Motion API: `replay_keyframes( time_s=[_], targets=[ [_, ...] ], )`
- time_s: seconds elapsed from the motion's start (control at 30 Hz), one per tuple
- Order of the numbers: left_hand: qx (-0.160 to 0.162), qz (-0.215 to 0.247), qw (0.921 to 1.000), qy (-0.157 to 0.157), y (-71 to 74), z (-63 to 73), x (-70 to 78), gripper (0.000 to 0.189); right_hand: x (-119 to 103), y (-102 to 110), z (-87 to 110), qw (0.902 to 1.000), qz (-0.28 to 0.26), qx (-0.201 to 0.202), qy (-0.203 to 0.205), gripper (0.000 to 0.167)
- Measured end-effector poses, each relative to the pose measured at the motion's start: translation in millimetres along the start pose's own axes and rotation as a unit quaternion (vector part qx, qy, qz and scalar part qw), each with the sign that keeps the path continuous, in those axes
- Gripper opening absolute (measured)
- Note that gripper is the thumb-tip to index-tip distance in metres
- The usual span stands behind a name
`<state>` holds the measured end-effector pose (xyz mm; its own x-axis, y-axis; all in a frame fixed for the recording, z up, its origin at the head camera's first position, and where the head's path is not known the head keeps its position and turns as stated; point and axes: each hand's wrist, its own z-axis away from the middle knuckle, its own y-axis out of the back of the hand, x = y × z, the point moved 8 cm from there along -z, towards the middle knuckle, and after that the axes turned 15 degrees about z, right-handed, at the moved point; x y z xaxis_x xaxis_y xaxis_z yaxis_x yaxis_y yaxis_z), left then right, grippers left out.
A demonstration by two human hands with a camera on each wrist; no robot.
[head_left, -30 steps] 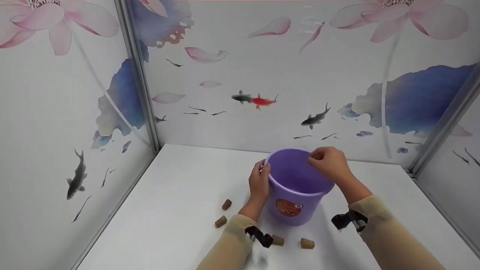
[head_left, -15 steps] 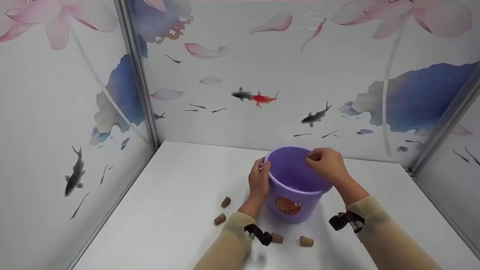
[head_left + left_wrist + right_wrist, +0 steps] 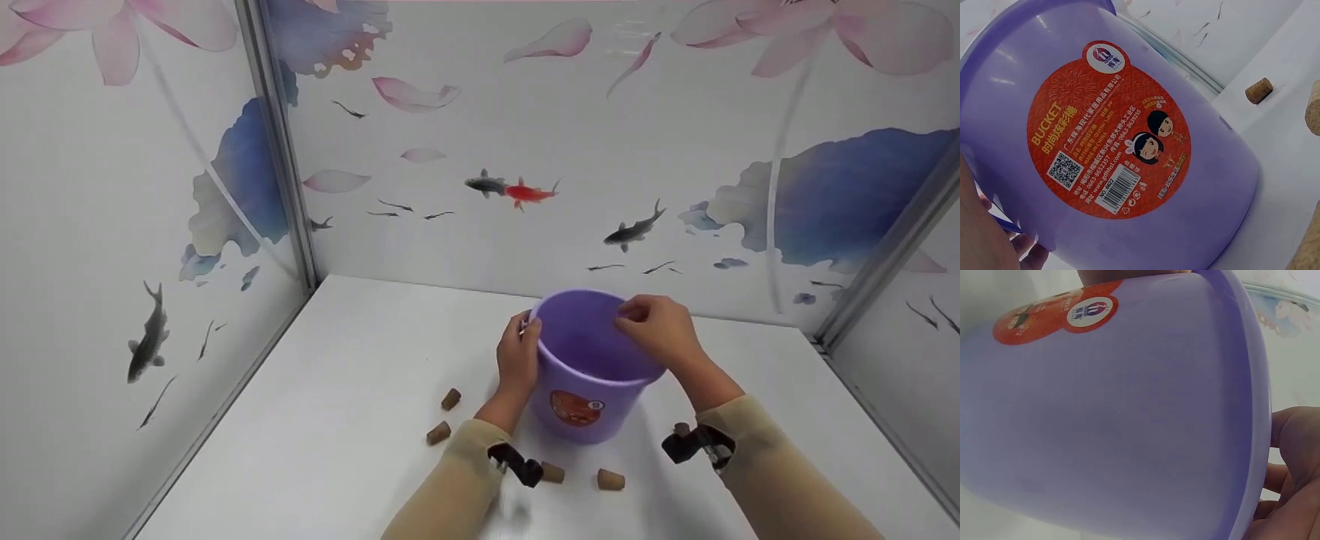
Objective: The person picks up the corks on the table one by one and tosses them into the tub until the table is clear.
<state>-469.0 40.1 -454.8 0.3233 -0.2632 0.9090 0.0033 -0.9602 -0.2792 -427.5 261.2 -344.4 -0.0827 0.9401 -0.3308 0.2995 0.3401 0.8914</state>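
A purple plastic bucket with a red round label stands on the white table, its mouth facing up. The left hand grips its left rim, thumb in front; in the left wrist view fingertips show by the bucket's side. At the right rim is the right hand, fingers curled over the bucket's mouth. In the right wrist view these fingers pass behind the rim, so their tips are hidden and I cannot tell whether they hold anything.
Several brown corks lie about: two corks left of the bucket, more corks in front, one cork behind the right wrist camera. White panels printed with lotus and fish enclose the table's back and sides.
The head view has tilted slightly downward, so the walls and corks sit a little higher in it. Both hands keep nearly the same places at the bucket.
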Motion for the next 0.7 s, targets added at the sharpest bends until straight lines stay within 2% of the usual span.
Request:
replay_keyframes(
  time_s=[0.37,0.6,0.7],
  targets=[
    [-0.001,-0.003,1.0000,-0.002,-2.2,-1.4,-4.0,0.049,6,9,10.1,0.9997,0.000,0.024,-0.003,0.026],
    [0.006,-0.001,1.0000,0.002,-1.8,2.5,-1.0,0.048,26,17,16.9,0.9990,-0.022,-0.003,-0.039,0.034],
    [0.005,0.001,1.0000,0.002,-3.8,1.6,-0.3,0.048,37,24,21.9,0.9978,-0.025,0.002,-0.061,0.036]
  ],
)
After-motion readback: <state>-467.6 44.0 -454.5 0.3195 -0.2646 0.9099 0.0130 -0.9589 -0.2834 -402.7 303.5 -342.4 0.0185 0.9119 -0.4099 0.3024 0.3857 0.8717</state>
